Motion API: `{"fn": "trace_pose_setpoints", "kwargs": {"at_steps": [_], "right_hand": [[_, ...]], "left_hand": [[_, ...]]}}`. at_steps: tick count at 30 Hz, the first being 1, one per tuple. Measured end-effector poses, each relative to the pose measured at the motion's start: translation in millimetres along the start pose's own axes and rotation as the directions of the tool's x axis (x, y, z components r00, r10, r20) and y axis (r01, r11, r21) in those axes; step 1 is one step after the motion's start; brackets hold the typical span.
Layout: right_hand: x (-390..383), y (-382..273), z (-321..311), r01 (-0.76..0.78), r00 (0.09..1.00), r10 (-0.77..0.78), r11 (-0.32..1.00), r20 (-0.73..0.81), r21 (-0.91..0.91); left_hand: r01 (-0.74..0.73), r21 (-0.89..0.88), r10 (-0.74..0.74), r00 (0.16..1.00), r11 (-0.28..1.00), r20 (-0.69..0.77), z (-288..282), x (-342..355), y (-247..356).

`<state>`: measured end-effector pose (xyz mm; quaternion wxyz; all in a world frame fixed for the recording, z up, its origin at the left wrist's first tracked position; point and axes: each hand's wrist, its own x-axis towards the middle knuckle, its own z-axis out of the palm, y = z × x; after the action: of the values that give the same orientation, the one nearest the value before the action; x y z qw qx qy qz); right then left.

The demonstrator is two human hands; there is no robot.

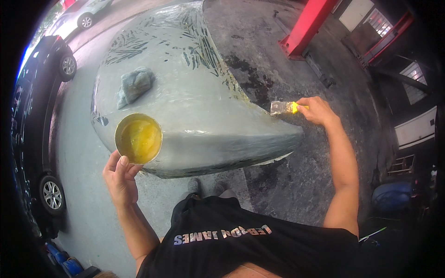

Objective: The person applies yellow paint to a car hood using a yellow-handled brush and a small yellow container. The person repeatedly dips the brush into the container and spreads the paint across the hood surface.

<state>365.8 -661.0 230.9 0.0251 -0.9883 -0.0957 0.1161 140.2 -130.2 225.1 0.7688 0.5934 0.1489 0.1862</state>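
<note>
My left hand [122, 178] is closed on the rim and side of a round bowl [117, 147], thumb toward me. Yellow, paste-like liquid fills much of its inside. Off to the right, my right hand [316, 111] grips the yellow handle of a flat, wide paintbrush [281, 108], its whitish, stained bristles pointing left. The brush is at the right edge of a large, curved grey panel [204, 120]; I cannot tell whether it touches. A glossy, wrinkled coat covers the panel, with dark streaks at its far end. On the panel, beyond the bowl, lies a crumpled grey-blue cloth [136, 86].
A red lift post [303, 34] rises from the dark-stained concrete floor [259, 46] at the far right. Along the left stands a black car [41, 116], with a silver car [76, 21] behind it. My shoes [194, 186] are close to the panel's near edge.
</note>
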Motion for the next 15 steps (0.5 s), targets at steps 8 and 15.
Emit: {"fn": "trace_pose_setpoints", "kwargs": {"at_steps": [8, 15], "right_hand": [[-9.4, 6.0, 14.5, -0.018, 0.999, 0.023, 0.985, -0.028, 0.171], [-35.3, -12.8, 24.3, -0.159, 0.972, 0.175, 0.981, -0.159, 0.110]], "left_hand": [[-0.023, -0.024, 0.024, 0.999, 0.999, 0.046, -10.6, -1.1, 5.5], [-0.003, -0.061, 0.006, 0.999, 0.998, 0.048, -22.1, -1.0, 5.0]]}}
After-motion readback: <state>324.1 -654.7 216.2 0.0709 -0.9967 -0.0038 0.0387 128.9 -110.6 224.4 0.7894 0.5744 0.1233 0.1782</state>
